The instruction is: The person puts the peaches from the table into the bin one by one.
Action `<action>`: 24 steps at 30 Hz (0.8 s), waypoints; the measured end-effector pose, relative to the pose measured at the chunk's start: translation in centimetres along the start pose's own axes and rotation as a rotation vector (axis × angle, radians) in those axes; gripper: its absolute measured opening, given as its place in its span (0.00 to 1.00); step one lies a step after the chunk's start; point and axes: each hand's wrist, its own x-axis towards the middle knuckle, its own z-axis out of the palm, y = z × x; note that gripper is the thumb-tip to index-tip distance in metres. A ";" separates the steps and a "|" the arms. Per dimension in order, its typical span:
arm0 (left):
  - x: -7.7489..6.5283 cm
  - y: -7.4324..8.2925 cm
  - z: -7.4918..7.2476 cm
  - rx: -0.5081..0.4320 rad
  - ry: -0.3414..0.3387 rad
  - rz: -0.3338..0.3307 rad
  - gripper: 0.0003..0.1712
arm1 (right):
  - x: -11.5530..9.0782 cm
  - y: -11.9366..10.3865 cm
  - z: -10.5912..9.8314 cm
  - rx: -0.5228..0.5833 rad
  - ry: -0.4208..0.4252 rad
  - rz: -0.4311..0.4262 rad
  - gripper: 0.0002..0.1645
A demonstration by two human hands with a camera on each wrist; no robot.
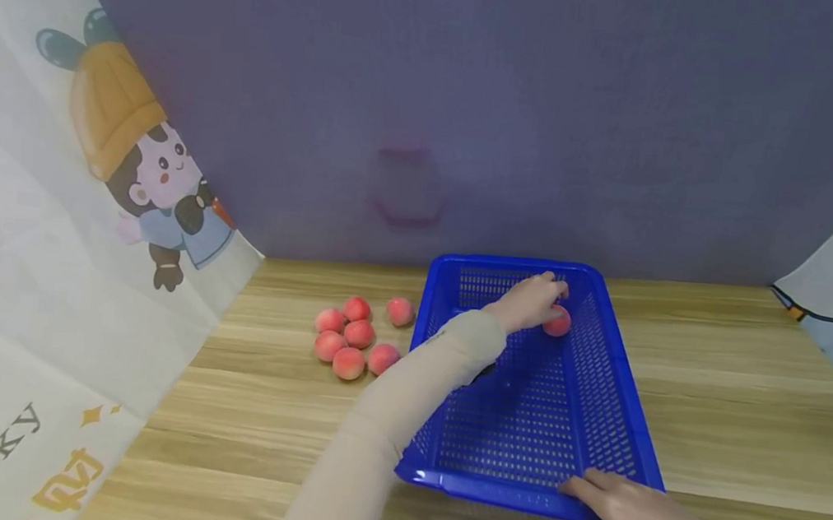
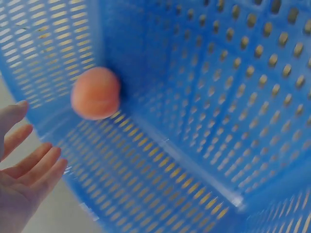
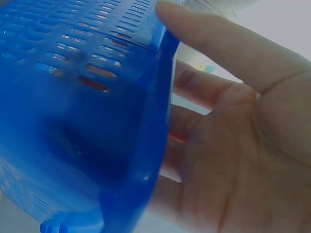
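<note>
A blue plastic basket point(image 1: 526, 494) with slotted walls sits on the wooden table. My left hand point(image 1: 532, 299) reaches over its far end, beside a pink-red peach point(image 1: 556, 321). In the left wrist view that peach point(image 2: 96, 93) lies in a corner of the basket, apart from the spread, relaxed fingers point(image 2: 41, 167). At the near right corner, my right hand point(image 1: 632, 510) holds the rim. The right wrist view has the thumb point(image 3: 209, 36) against the rim point(image 3: 158, 131) and the other fingers behind it, partly hidden.
Several peaches point(image 1: 349, 363) lie in a loose group on the table point(image 1: 247, 410) left of the basket, one of them point(image 1: 400, 312) near its wall. A dark purple panel point(image 1: 583, 142) stands behind. A white sheet with a cartoon figure point(image 1: 170, 181) borders the left side.
</note>
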 end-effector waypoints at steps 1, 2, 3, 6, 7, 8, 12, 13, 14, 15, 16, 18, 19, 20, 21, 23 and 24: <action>-0.1 0.1 -0.5 0.000 -0.007 0.010 0.18 | 0.0 0.0 0.0 0.004 -0.006 0.004 0.20; -0.3 0.1 -0.9 0.000 -0.012 0.018 0.18 | 0.0 -0.1 -0.1 0.012 -0.015 0.011 0.20; -0.4 0.2 -1.4 0.005 -0.020 0.029 0.18 | 0.0 -0.1 -0.2 0.018 -0.023 0.016 0.20; -1.0 0.5 -2.7 0.029 -0.034 0.065 0.18 | 0.1 -0.1 -0.2 0.022 -0.028 0.022 0.20; -1.2 0.6 -3.1 0.038 -0.042 0.076 0.18 | 0.1 -0.1 -0.2 0.020 -0.025 0.020 0.20; -1.5 0.8 -3.4 0.047 -0.052 0.087 0.18 | 0.0 -0.1 -0.1 0.014 -0.017 0.016 0.20; -2.5 1.6 -4.8 0.084 -0.117 0.117 0.18 | 0.0 0.0 0.1 -0.012 0.012 -0.003 0.19; -2.8 1.7 -5.1 0.093 -0.134 0.122 0.18 | 0.0 0.0 0.2 -0.017 0.017 -0.008 0.19; -3.1 1.9 -5.4 0.105 -0.142 0.135 0.18 | 0.0 0.0 0.2 -0.021 0.021 -0.010 0.19; -3.4 2.0 -5.7 0.123 -0.148 0.148 0.18 | 0.0 0.1 0.2 -0.021 0.022 -0.011 0.19; -3.7 2.2 -6.0 0.134 -0.150 0.162 0.18 | 0.0 0.1 0.2 -0.022 0.023 -0.011 0.19; -4.4 2.4 -6.7 0.154 -0.147 0.196 0.18 | 0.0 0.1 0.2 -0.014 0.018 -0.007 0.20; -4.7 2.5 -7.0 0.159 -0.143 0.211 0.17 | 0.0 0.1 0.2 -0.013 0.018 -0.008 0.20; -5.1 2.6 -7.3 0.167 -0.134 0.228 0.17 | 0.0 0.1 0.2 -0.013 0.017 -0.007 0.20; -5.5 2.7 -7.6 0.172 -0.127 0.241 0.17 | 0.0 0.1 0.2 -0.015 0.017 -0.008 0.20; -6.3 2.8 -8.2 0.176 -0.105 0.267 0.16 | 0.0 0.1 0.2 -0.009 0.011 -0.002 0.20; -6.7 2.9 -8.5 0.183 -0.095 0.280 0.16 | 0.0 0.1 0.2 -0.012 0.014 -0.003 0.20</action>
